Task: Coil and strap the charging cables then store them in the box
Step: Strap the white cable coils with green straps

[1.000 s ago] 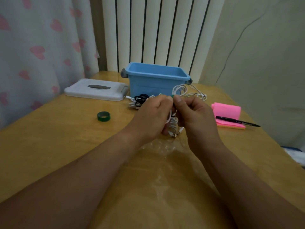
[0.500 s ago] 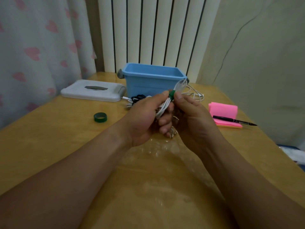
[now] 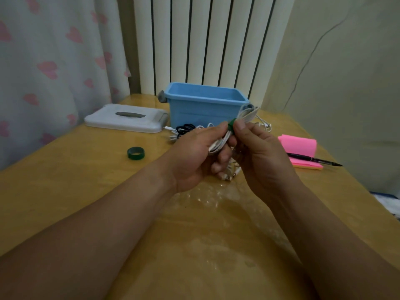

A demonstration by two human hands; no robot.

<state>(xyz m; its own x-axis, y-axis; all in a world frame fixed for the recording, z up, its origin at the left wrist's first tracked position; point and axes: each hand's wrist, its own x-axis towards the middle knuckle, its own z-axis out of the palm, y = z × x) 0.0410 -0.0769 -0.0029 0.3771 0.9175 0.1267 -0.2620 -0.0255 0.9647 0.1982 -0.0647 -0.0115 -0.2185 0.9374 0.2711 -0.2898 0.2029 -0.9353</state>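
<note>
1. Wood, pale and yellowish, makes up the table (image 3: 65, 191). A glossy clear film (image 3: 216, 215) lies wrinkled over its near middle. Behind stand a white slatted panel (image 3: 205, 40), a curtain with pink hearts (image 3: 47, 68) to the left and a plain wall (image 3: 346, 83) to the right.
2. My left hand (image 3: 194, 156) grips a coiled white cable (image 3: 220, 142), fingers curled round its lower half. My right hand (image 3: 259, 156) pinches the green strap (image 3: 231, 126) wound round the coil, thumb against it. The coil is tilted, with its loop end up towards the right corner of the blue box (image 3: 201, 113). Its connector ends (image 3: 230, 176) hang below my hands, above the table.
3. The box stands open-topped at the back. Its white lid (image 3: 125, 120) lies flat just beside it on the left. A black cable (image 3: 185, 128) and loose white cables (image 3: 265, 125) lie in front of the box.
4. Compared with half a second ago, little differs: same hold, same tilt. A second ago the bundle hung more upright between my fingertips, and less of the strap showed.
5. Edges: the pink sticky notes (image 3: 299, 146) and the black pen (image 3: 311, 159) on them sit near the right edge, the pen tip reaching it. A green tape roll (image 3: 135, 153) lies well apart to the left. Bare tabletop lies around it and along my left forearm.
</note>
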